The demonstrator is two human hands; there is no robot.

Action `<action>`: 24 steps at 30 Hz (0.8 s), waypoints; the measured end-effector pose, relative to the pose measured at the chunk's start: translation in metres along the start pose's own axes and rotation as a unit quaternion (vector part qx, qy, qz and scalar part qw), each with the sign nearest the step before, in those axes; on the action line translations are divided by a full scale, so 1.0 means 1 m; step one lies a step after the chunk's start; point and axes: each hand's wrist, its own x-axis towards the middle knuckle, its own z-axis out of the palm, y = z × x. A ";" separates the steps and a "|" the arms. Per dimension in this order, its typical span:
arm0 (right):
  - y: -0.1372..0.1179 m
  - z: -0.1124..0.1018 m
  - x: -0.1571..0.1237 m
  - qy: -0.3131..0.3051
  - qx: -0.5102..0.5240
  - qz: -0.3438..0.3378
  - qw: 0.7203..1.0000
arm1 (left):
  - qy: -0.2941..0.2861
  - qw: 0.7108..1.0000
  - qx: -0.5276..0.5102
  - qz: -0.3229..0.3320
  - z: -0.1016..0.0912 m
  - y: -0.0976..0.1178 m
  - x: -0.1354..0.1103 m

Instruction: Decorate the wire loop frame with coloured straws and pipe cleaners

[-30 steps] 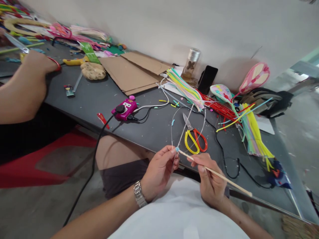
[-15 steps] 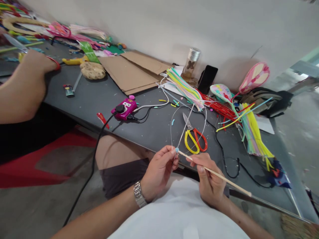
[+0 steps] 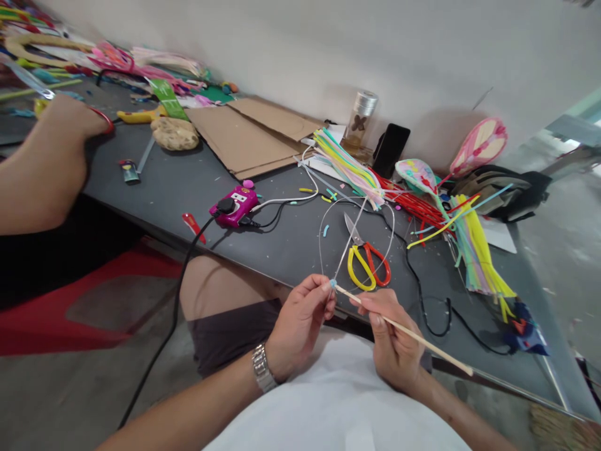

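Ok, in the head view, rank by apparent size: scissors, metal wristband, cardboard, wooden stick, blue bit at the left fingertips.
1. Cardboard
2. Scissors
3. Metal wristband
4. Blue bit
Wooden stick: longer than the scissors but thin, so unranked.

Looks like a craft workshop, judging by scissors (image 3: 357,238), bundled pipe cleaners (image 3: 348,166), cardboard (image 3: 253,143) and a scrap-strewn grey table (image 3: 286,244).

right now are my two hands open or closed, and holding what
Left hand: closed, pinching the small light-blue piece.
Right hand: closed, holding the thin wooden stick.
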 end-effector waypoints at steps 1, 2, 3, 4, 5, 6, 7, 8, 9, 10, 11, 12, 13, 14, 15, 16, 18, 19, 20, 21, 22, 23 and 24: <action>0.000 0.000 0.000 0.003 -0.001 0.000 1.000 | 0.000 1.000 0.001 0.000 0.000 0.000 0.000; 0.001 0.001 0.000 0.006 -0.001 0.000 1.000 | 0.000 1.000 0.001 0.000 0.000 0.000 0.000; 0.001 0.001 0.000 0.008 -0.001 0.001 1.000 | 0.000 1.000 0.001 0.000 0.000 0.000 0.000; 0.002 0.001 0.000 0.009 -0.001 0.003 1.000 | 0.000 1.000 0.001 0.000 0.000 0.000 0.000; 0.002 0.001 0.000 0.009 0.000 0.005 1.000 | 0.000 1.000 0.002 0.000 0.001 0.000 0.001; 0.002 0.002 0.000 0.010 0.002 0.007 1.000 | 0.001 1.000 0.003 0.000 0.001 0.000 0.001; 0.002 0.002 0.000 0.010 0.003 0.009 1.000 | 0.002 1.000 0.005 0.000 0.001 -0.001 0.001; 0.002 0.002 0.000 0.011 0.006 0.010 1.000 | 0.003 1.000 0.007 0.001 0.001 -0.001 0.002; 0.002 0.002 0.000 0.011 0.009 0.012 1.000 | 0.003 1.000 0.009 0.001 0.001 -0.001 0.002; 0.002 0.002 0.000 0.012 0.013 0.014 1.000 | 0.003 1.000 0.010 0.002 0.002 -0.001 0.002; 0.002 0.003 -0.001 0.014 0.017 0.017 1.000 | 0.003 1.000 0.011 0.003 0.002 -0.001 0.001; 0.002 0.003 -0.001 0.017 0.020 0.023 0.999 | 0.002 1.000 0.011 0.003 0.002 -0.001 0.001; 0.001 0.003 -0.001 0.019 0.024 0.032 0.999 | 0.002 1.000 0.011 0.003 0.002 -0.001 0.001; 0.001 0.003 0.000 0.021 0.028 0.043 0.998 | 0.003 1.000 0.010 0.003 0.002 -0.001 0.001; 0.000 0.003 0.000 0.022 0.031 0.055 0.998 | 0.004 1.000 0.008 0.003 0.001 -0.001 0.001; -0.001 0.003 0.000 0.023 0.035 0.067 0.997 | 0.005 1.000 0.006 0.003 0.001 -0.001 0.001; -0.002 0.002 0.001 0.033 0.044 0.084 0.995 | 0.008 1.000 0.003 0.003 0.001 0.000 0.001; -0.002 0.001 0.001 0.044 0.047 0.087 0.994 | 0.012 1.000 0.003 0.006 0.002 0.001 0.002; -0.003 0.000 0.001 0.059 0.049 0.086 0.993 | 0.017 1.000 0.005 0.011 0.002 0.001 0.002; -0.003 -0.002 0.000 0.071 0.047 0.082 0.993 | 0.023 1.000 0.007 0.018 0.002 0.002 0.003; -0.003 -0.003 -0.001 0.078 0.040 0.075 0.993 | 0.029 0.999 0.011 0.028 0.002 0.003 0.004; -0.003 -0.005 -0.002 0.078 0.028 0.061 0.995 | 0.035 0.998 0.016 0.039 0.002 0.003 0.004; -0.003 -0.007 -0.003 0.068 0.012 0.041 0.997 | 0.040 0.998 0.022 0.051 0.002 0.004 0.004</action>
